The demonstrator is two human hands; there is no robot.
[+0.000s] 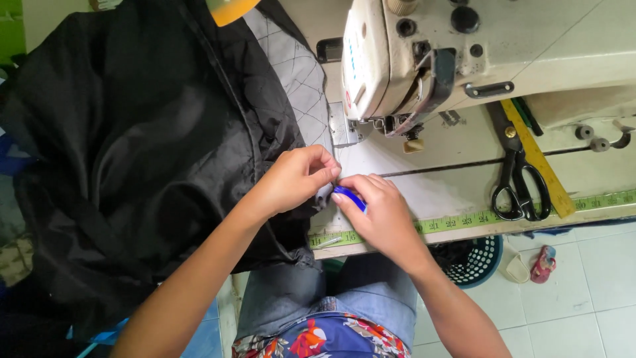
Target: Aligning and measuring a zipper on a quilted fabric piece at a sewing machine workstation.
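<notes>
Black fabric pinched by left hand; right hand grips blue tool — both closed.

sewing machine | black scissors | yellow ruler | teal basket | tape measure

Two hands are in view, the left hand and the right hand, with one small blue tool between them. There is one sewing machine, one black garment and one pair of scissors. One yellow ruler lies by the scissors, and one measuring tape runs along the table edge. On the floor sit one basket and two sandals.
</notes>
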